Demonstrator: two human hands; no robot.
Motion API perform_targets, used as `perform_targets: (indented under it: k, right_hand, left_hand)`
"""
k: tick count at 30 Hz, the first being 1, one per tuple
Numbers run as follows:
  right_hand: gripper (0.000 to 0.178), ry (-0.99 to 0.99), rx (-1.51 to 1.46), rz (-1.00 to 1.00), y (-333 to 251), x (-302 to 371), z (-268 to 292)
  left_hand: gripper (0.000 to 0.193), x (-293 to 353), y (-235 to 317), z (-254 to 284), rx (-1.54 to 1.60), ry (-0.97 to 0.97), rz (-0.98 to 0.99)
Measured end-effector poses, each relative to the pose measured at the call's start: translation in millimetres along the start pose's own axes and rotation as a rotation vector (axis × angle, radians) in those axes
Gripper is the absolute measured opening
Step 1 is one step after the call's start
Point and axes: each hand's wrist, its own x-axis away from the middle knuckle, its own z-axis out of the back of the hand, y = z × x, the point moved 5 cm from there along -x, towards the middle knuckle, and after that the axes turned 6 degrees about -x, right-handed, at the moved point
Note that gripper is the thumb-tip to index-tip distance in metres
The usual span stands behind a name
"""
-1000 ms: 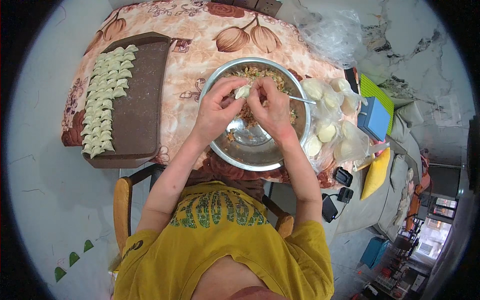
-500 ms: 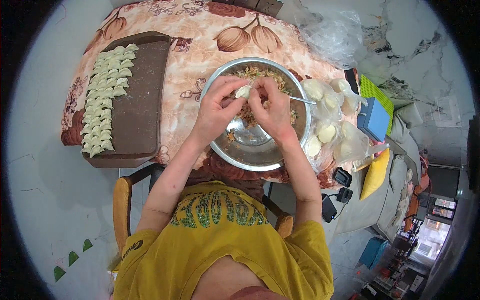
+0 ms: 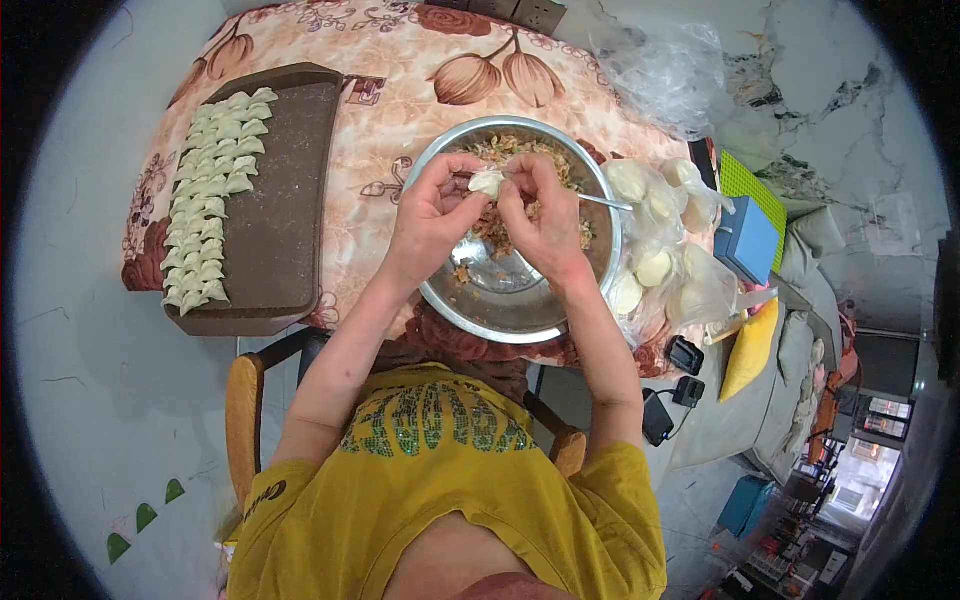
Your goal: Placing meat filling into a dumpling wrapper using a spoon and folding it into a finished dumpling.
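A small white dumpling (image 3: pixel 487 183) is held between my two hands, over a large steel bowl (image 3: pixel 437 305). Fingers and thumb of my left hand (image 3: pixel 434 215) close on its left side. My right hand (image 3: pixel 541 215) pinches its right edge. Chopped filling (image 3: pixel 497 235) lies in the bowl, heaped toward the far side, and bare metal shows nearer me. A spoon handle (image 3: pixel 606 202) sticks out over the bowl's right rim. At the left, several rows of finished dumplings (image 3: pixel 213 190) fill one side of a brown tray (image 3: pixel 290 190).
Clear plastic bags of round white wrappers (image 3: pixel 655 267) lie right of the bowl. Beyond them stand a blue box (image 3: pixel 748 240) and a crumpled plastic bag (image 3: pixel 665 75). Black chargers (image 3: pixel 688 391) sit at the table's right edge. A wooden chair arm (image 3: pixel 243 420) is by my left elbow.
The fingers of my left hand have shifted slightly apart along the dumpling, so more of it shows. Both hands stay over the bowl.
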Motion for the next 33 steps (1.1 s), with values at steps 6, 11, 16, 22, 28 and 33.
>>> perform_targets:
  k: [6, 11, 16, 22, 28, 33]
  right_hand:
    - [0.013, -0.010, 0.032, 0.030, 3.2, 0.8, -1.2]
    - [0.013, -0.012, 0.084, 0.045, 3.0, 0.5, -0.7]
    - [0.013, -0.021, 0.104, 0.066, 3.5, 1.0, 0.4]
    - [0.012, 0.010, -0.051, -0.008, 3.9, 0.6, 2.0]
    - [0.012, -0.029, 0.056, 0.031, 5.1, 0.2, -1.4]
    - [0.013, -0.014, 0.078, 0.033, 6.9, 0.8, -1.3]
  left_hand:
    - [0.032, -0.2, -0.6, -0.7, -0.048, -0.016, 0.011]
    - [0.030, 0.0, -1.4, -0.2, -0.070, -0.007, 0.002]
    - [0.029, 0.0, -3.2, 0.3, -0.061, -0.023, 0.026]
    - [0.029, 0.5, 3.3, -0.3, -0.105, -0.007, 0.034]
    - [0.028, -1.6, -3.0, 2.6, -0.094, -0.017, -0.011]
    - [0.028, -0.3, 1.2, 2.6, -0.136, -0.026, 0.029]
